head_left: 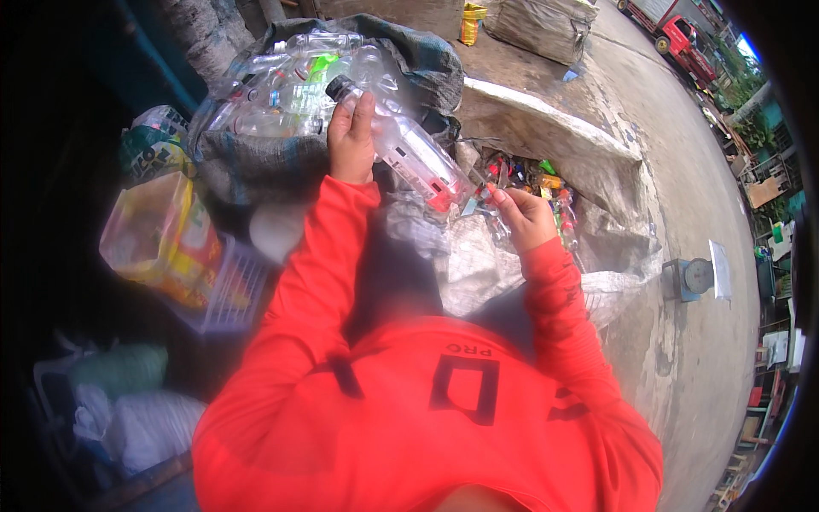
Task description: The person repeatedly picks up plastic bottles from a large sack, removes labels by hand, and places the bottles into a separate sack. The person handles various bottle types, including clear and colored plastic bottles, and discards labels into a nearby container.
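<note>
My left hand (351, 141) is closed around the neck end of a clear plastic bottle (414, 152), just below its dark cap (340, 87). The bottle slants down to the right, and a partly red label shows near its base. Close to that base, the fingers of my right hand (527, 220) are pinched together. Something small seems to be between them, but I cannot make out what. Behind the bottle, a dark woven sack (435, 64) stands full of clear plastic bottles. Beyond my right hand, an open white sack (554, 128) holds many small coloured pieces and labels.
At left, a yellow plastic container (141, 224) rests by a pale purple crate (235, 286). Filled bags (149, 427) lie at lower left. A weighing scale (693, 277) stands on the concrete at right. A large bale (537, 30) and a red truck (682, 43) are farther off.
</note>
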Motion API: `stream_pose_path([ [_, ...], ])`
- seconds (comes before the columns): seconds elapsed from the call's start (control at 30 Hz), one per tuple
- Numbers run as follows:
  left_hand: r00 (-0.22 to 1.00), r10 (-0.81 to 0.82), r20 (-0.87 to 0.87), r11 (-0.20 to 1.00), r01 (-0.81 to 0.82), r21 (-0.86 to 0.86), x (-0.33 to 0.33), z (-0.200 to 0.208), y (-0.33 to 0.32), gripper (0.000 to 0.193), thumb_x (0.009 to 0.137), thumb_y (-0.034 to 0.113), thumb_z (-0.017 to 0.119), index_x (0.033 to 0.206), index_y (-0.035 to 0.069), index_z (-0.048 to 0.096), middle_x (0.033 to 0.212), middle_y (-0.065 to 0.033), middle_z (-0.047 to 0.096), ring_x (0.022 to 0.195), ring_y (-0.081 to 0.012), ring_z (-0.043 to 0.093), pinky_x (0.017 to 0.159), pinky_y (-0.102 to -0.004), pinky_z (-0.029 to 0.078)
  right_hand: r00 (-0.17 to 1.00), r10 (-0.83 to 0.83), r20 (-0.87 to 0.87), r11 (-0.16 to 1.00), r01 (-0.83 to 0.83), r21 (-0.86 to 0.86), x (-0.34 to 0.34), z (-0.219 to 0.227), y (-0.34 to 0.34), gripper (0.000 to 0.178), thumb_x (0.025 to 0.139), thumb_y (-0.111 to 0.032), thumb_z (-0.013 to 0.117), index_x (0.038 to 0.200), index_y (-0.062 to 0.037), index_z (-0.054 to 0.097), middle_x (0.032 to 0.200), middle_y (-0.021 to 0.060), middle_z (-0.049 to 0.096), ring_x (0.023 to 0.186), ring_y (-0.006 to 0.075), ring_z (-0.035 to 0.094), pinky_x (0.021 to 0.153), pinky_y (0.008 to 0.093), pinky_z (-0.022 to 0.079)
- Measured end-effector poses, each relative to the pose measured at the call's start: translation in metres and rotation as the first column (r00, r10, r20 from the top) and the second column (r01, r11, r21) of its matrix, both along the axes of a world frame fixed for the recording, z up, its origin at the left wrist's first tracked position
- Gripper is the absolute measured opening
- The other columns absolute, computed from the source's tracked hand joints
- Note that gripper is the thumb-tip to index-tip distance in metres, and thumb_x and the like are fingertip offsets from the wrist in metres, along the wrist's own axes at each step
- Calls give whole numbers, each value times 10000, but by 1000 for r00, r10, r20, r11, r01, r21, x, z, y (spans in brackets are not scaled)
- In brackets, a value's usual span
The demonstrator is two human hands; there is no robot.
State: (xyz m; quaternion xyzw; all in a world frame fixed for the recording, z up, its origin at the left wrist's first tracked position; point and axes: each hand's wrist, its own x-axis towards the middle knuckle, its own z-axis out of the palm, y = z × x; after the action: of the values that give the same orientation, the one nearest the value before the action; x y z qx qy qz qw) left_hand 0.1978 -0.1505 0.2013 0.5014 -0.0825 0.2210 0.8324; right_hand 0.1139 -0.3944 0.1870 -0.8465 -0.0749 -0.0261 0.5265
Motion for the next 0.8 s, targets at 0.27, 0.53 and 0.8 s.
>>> stream_pose_path([
  [0.27,932,-361,38,922,351,161,-46,3,60,357,803,214,696,1089,37,574,992,-22,606,886,-115,569,786,-257,447,998,58,21,953,-62,296,30,12,37,325,893,-270,584,736,11,625,606,-48,507,570,35,383,515,213,307],
  [0.53,954,-298,23,887,268,376,-87,-5,75,498,712,182,771,1153,60,574,1063,-18,613,821,-62,550,756,-243,456,936,270,225,917,-321,237,63,21,144,258,893,-224,577,962,2,682,872,41,565,817,101,494,745,228,380],
  [0.8,995,-103,-8,890,95,446,-102,-8,106,346,723,190,754,1013,39,643,872,10,617,697,-44,512,647,-207,445,906,368,207,885,-410,219,66,12,198,223,840,-215,645,873,0,693,841,90,611,823,139,544,741,252,417],
])
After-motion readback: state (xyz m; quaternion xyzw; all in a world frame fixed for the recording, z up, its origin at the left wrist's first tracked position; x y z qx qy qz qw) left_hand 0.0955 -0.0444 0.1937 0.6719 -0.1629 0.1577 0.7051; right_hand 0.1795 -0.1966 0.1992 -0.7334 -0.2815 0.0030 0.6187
